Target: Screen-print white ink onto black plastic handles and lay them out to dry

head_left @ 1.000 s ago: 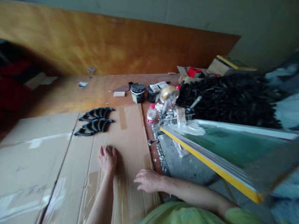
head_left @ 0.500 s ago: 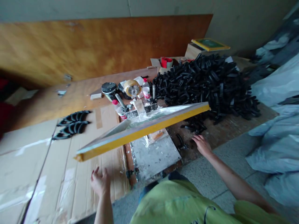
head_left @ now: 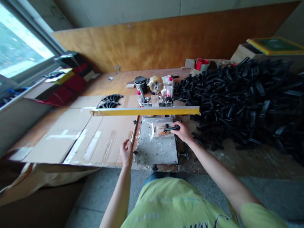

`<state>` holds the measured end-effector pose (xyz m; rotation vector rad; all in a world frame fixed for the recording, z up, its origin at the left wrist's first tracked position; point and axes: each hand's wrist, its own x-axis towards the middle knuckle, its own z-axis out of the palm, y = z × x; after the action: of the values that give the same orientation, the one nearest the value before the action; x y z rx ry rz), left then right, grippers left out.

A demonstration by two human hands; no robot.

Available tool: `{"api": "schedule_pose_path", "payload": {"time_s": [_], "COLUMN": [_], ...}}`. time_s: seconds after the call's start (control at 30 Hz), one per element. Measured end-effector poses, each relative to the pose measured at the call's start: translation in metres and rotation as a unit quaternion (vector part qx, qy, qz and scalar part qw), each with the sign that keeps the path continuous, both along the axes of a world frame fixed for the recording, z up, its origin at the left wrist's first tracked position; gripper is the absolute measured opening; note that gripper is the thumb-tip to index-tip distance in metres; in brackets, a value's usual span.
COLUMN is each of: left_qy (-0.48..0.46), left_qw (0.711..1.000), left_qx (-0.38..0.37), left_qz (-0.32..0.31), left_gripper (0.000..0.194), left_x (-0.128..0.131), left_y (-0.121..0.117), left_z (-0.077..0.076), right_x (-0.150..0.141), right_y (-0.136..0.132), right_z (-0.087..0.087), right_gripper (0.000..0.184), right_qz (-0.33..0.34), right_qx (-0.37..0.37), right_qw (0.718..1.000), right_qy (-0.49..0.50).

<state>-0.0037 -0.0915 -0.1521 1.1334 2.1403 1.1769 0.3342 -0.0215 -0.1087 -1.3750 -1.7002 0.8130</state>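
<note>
Black curved handle (head_left: 171, 127) sits in the right hand (head_left: 182, 132), with the fingers closed over one end of it. The handle lies on a clear plastic sheet (head_left: 148, 133) on a gray metal plate (head_left: 155, 152) with white smears. The left hand (head_left: 125, 154) is just beside the plate, at the edge of the flat cardboard (head_left: 106, 139). Its fingers are close together and point up, and they pinch nothing that can be seen.

A long yellow frame (head_left: 145, 111) is lifted up over the plate. Past it are a clamp (head_left: 161, 102), a tape roll (head_left: 156, 84), a black tin (head_left: 140, 81), and a small bottle (head_left: 170, 85) on the wooden table (head_left: 118, 85). To the right is a big heap of black handles (head_left: 237, 104). Two small rows of black handles (head_left: 109, 101) lie on the cardboard.
</note>
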Motion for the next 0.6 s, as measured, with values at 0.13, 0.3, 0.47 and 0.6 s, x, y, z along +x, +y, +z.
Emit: {"api": "schedule_pose_path", "payload": {"time_s": [0.13, 0.3, 0.47, 0.6], "left_qy": [-0.033, -0.056, -0.197, -0.259], "left_qw": [0.999, 0.995, 0.953, 0.933], "left_qx": [0.021, 0.082, 0.216, 0.191], "left_qz": [-0.020, -0.021, -0.080, -0.159], "left_gripper": [0.043, 0.037, 0.041, 0.053], "left_x": [0.015, 0.016, 0.022, 0.027], "left_y": [0.008, 0.035, 0.087, 0.102], "left_z": [0.016, 0.050, 0.124, 0.163], "right_x": [-0.043, -0.061, -0.072, -0.049], "right_y": [0.012, 0.008, 0.001, 0.003], "right_z": [-0.019, -0.021, -0.007, -0.007], "right_gripper": [0.020, 0.029, 0.032, 0.032], "right_qz": [0.071, 0.080, 0.102, 0.081], "right_qx": [0.052, 0.077, 0.052, 0.071], "right_qw": [0.990, 0.957, 0.932, 0.948], "right_qy": [-0.114, -0.269, -0.343, -0.301]}}
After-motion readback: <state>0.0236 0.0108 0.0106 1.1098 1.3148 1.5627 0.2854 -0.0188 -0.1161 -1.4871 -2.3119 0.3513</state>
